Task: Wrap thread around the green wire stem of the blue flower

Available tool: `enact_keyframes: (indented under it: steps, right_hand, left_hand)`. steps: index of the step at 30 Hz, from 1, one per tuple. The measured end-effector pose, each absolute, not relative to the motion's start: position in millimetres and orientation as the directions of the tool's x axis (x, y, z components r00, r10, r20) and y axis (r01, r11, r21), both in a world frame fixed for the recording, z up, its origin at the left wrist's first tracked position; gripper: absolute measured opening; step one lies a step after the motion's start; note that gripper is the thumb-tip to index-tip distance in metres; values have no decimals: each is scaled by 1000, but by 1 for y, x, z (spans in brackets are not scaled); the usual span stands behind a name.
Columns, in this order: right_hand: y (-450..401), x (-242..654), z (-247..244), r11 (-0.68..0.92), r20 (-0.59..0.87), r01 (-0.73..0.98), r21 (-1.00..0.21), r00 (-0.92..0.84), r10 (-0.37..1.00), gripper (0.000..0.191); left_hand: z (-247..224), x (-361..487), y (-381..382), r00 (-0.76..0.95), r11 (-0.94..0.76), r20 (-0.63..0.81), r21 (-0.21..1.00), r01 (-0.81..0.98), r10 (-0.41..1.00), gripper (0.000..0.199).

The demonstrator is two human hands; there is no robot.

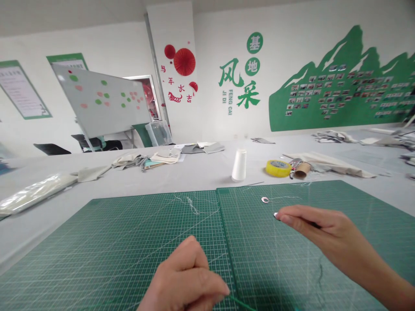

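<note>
My left hand (184,276) sits at the bottom middle of the green cutting mat (181,224), its fingers closed. A thin green strand (243,304) runs from those fingertips. My right hand (311,224) hovers over the right half of the mat, pinching a small silver piece (276,215). Close to that fingertip, a small metal ring (265,199) lies on the mat with a fine pale thread (285,198) trailing from it. Loose white fibres (191,205) lie near the mat's centre seam.
A white thread cone (239,165), a yellow tape roll (278,168) and a cardboard tube (301,170) stand beyond the mat on the grey table (201,172). Fabric scraps (145,160) and a plastic-wrapped roll (35,194) lie further left. A tilted whiteboard (100,103) stands behind.
</note>
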State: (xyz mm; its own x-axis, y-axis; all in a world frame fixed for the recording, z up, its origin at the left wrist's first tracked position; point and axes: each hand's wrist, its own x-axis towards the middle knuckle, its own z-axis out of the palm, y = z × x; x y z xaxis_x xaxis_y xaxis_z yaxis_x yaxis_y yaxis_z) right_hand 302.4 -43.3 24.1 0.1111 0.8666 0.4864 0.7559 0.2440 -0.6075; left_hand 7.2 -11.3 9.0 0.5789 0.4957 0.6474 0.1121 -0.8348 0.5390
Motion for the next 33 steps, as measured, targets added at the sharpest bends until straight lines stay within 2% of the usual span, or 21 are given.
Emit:
enact_keyframes:
  steps: [6, 11, 13, 16, 18, 20, 22, 26, 30, 32, 33]
  right_hand:
    - [-27, 290, 4, 220, 357, 719, -659, 42, 933, 31]
    - [-23, 276, -18, 205, 241, 686, -698, -45, 970, 32]
    - [-24, 272, -27, 209, 223, 677, -706, -68, 972, 33]
    - [-24, 267, -37, 223, 202, 663, -715, -110, 973, 34]
    - [-23, 264, -42, 237, 193, 655, -718, -140, 971, 35]
    - [-23, 261, -45, 249, 184, 648, -720, -168, 969, 36]
    - [-25, 260, -45, 253, 183, 646, -721, -174, 967, 36]
    - [-40, 273, -40, 240, 199, 654, -717, -138, 970, 37]
    - [-60, 317, -44, 182, 206, 715, -675, -55, 977, 42]
    - [-68, 339, -49, 99, 254, 809, -579, 63, 965, 46]
    - [-71, 345, -51, 92, 350, 870, -484, 96, 932, 45]
  left_hand:
    - [19, -3, -2, 621, -752, 560, 656, 73, 549, 18]
    - [18, -9, 5, 509, -708, 574, 699, 102, 641, 15]
    - [16, -8, 6, 475, -653, 543, 752, 92, 693, 12]
    - [14, -2, 3, 487, -387, 361, 921, -51, 795, 9]
    - [16, 5, -3, 490, -69, 173, 972, -223, 854, 12]
    - [21, 11, -7, 463, 144, 20, 938, -315, 886, 18]
    - [25, 15, -9, 414, 252, -81, 891, -377, 906, 24]
    - [25, 12, 2, 251, 256, -150, 844, -471, 956, 30]
    - [19, 8, 11, 214, 256, -168, 827, -501, 962, 29]
    - [18, 9, 10, 206, 242, -158, 829, -504, 966, 27]
    - [18, 10, 9, 201, 235, -151, 832, -502, 968, 27]
